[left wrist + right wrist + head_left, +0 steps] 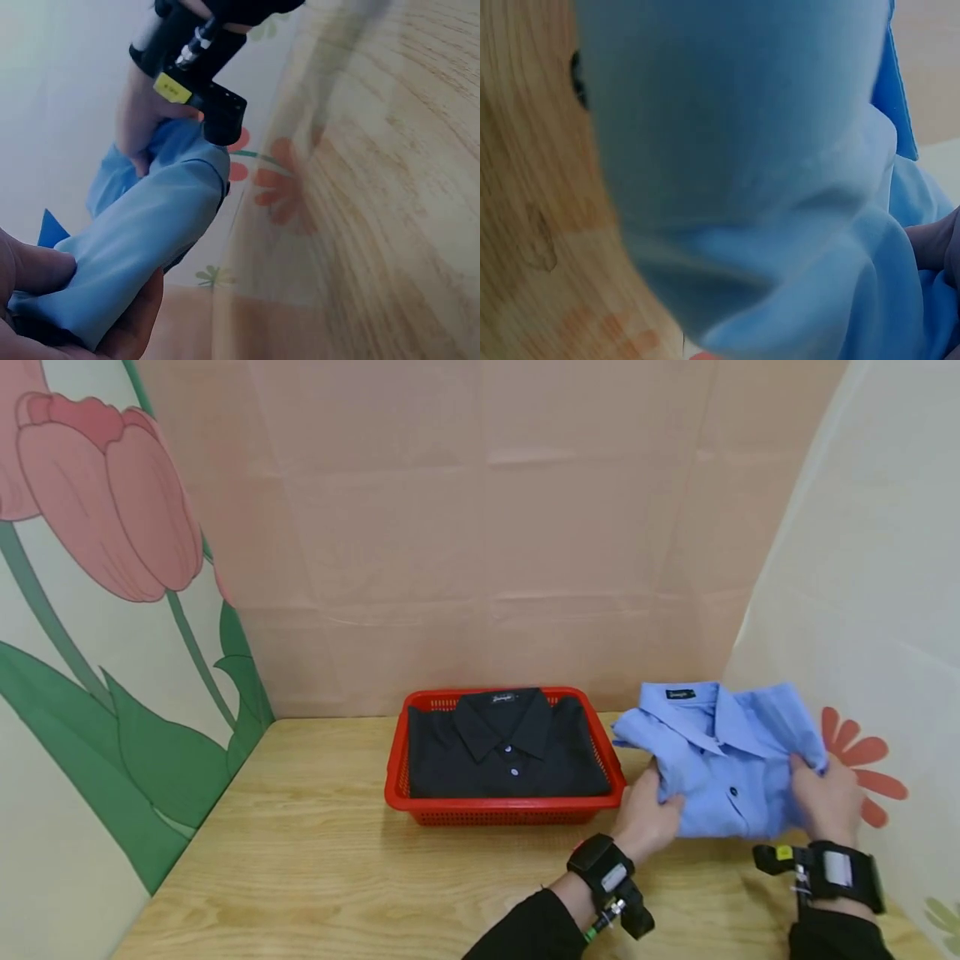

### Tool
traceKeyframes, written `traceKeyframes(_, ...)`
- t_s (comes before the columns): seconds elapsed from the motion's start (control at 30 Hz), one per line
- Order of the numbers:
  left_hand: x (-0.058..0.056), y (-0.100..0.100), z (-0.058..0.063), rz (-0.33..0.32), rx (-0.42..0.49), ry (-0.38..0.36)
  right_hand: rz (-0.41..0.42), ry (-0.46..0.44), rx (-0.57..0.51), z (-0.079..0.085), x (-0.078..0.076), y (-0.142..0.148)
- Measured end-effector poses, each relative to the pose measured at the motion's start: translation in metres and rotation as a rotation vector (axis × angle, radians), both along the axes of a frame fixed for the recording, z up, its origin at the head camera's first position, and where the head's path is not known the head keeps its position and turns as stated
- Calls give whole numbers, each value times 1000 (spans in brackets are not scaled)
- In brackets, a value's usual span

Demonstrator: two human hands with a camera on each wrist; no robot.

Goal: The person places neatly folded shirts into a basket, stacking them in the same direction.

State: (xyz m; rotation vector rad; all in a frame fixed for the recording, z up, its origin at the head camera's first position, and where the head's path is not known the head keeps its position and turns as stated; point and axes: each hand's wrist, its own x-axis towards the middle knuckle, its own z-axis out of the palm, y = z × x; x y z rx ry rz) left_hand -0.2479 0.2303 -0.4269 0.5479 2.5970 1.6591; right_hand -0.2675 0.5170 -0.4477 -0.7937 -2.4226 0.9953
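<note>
A folded light blue collared shirt [738, 768] is held up at the right of the head view, its collar and dark label facing up. My left hand [647, 814] grips its left side, thumb on top and fingers underneath, as the left wrist view shows on the shirt [142, 240]. At the opposite side my right hand [828, 797] grips the cloth, thumb over it. In the right wrist view the shirt [742, 165] fills most of the picture, with part of the right hand [937, 244] at the edge.
Left of the shirt, a red plastic basket [480, 812] stands on the wooden table [300, 860], with a folded black collared shirt [498, 752] lying in it. A pinkish-brown sheet [480, 543] hangs behind, and a white flower-printed wall [885, 635] rises close by the right hand.
</note>
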Motion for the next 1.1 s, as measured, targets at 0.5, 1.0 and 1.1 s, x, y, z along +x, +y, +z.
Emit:
traceKeyframes(0.5, -7, -23, 26, -73, 89, -15, 6, 9, -102, 9, -3, -15)
traceKeyframes(1.0, -34, -40, 36, -10, 616, -408, 94, 86, -253, 22, -10, -50)
traceKeyframes(1.1, -39, -45, 35, -59, 711, -512, 99, 104, -249, 26, -11, -57)
